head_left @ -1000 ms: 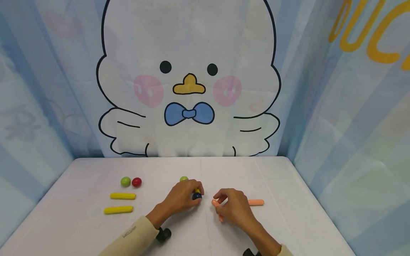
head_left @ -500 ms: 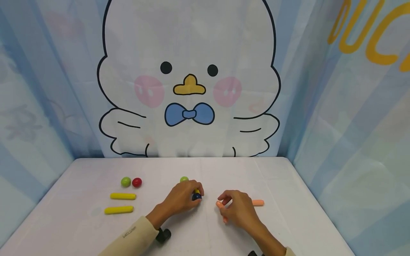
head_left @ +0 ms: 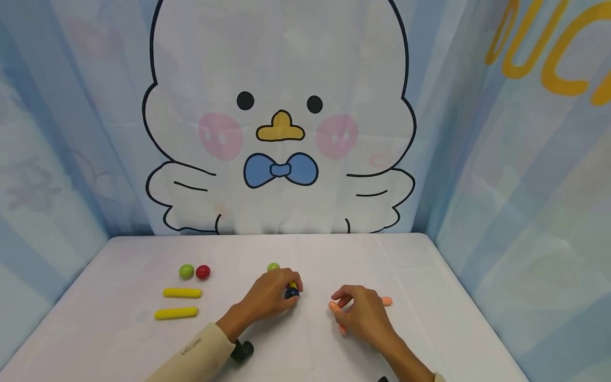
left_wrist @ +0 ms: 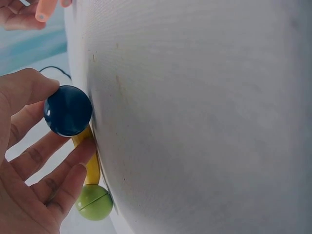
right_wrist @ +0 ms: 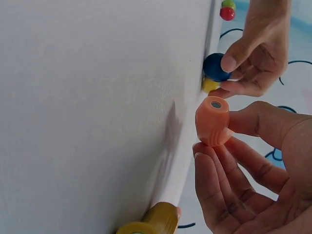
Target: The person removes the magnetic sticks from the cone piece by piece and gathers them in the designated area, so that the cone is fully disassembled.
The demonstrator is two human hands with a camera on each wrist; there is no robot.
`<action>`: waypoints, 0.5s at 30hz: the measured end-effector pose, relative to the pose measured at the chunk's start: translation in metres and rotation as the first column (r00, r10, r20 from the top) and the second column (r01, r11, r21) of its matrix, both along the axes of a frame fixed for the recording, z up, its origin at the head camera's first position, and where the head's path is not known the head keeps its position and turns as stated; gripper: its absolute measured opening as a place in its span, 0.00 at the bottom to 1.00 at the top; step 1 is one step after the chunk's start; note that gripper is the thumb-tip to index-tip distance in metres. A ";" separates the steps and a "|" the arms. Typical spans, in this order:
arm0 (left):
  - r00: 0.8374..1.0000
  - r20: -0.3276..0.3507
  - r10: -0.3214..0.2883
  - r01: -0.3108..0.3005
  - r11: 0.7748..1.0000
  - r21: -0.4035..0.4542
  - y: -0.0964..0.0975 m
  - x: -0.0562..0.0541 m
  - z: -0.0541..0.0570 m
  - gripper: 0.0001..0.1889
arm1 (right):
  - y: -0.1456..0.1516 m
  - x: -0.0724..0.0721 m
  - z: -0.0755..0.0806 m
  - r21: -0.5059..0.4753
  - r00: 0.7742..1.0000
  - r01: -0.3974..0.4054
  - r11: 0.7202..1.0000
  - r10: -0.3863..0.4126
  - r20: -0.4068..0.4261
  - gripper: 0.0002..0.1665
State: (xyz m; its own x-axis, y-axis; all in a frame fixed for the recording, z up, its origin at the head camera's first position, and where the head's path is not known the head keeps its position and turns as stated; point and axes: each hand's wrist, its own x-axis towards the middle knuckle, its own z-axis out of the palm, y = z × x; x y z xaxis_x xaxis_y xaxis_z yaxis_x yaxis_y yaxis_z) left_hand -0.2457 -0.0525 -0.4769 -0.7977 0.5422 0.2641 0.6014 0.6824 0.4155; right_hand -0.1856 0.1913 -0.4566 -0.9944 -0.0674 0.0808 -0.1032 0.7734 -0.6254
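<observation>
My left hand (head_left: 269, 297) holds a dark blue ball (left_wrist: 68, 110), thumb on one side and fingers on the other. Beyond the ball runs a yellow stick (left_wrist: 92, 170) lying along the table, and a green ball (left_wrist: 95, 202) sits at its far end. My right hand (head_left: 363, 315) pinches an orange stick (right_wrist: 213, 124) between thumb and fingertips, a small metal disc showing in its end. Some distance separates this stick from the blue ball. A second orange stick (head_left: 387, 301) lies behind my right hand, mostly hidden by it.
On the left of the white table (head_left: 119, 345) lie two yellow sticks (head_left: 182, 293), with a green ball (head_left: 186, 271) and a red ball (head_left: 203, 272) behind them. Dark yellow cylinders (right_wrist: 161, 219) appear at the bottom of the right wrist view. A printed curtain (head_left: 281, 207) hangs behind.
My right hand has shifted to the right with the orange stick, widening the distance from my left hand. The left hand stays in place on the blue ball.
</observation>
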 end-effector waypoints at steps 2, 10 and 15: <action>1.000 -0.010 -0.006 0.006 1.000 0.003 0.000 0.000 -0.001 0.08 | 0.002 0.002 0.000 0.001 1.000 0.002 1.000 -0.002 -0.021 0.07; 1.000 -0.026 -0.016 0.017 1.000 0.013 0.001 0.000 0.000 0.08 | 0.015 0.009 0.000 -0.004 1.000 0.009 1.000 -0.009 -0.019 0.06; 1.000 -0.027 -0.011 0.012 1.000 0.010 0.001 0.002 0.001 0.08 | 0.024 0.013 0.000 -0.016 0.999 0.033 0.999 -0.033 0.007 0.06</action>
State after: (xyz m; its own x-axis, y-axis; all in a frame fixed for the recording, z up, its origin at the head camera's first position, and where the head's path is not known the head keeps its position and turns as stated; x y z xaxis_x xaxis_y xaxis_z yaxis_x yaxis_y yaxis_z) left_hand -0.2441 -0.0515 -0.4758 -0.7840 0.5485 0.2906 0.6201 0.6712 0.4060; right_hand -0.1727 0.2148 -0.4567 -0.9966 -0.0332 0.0751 -0.0736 0.7664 -0.6381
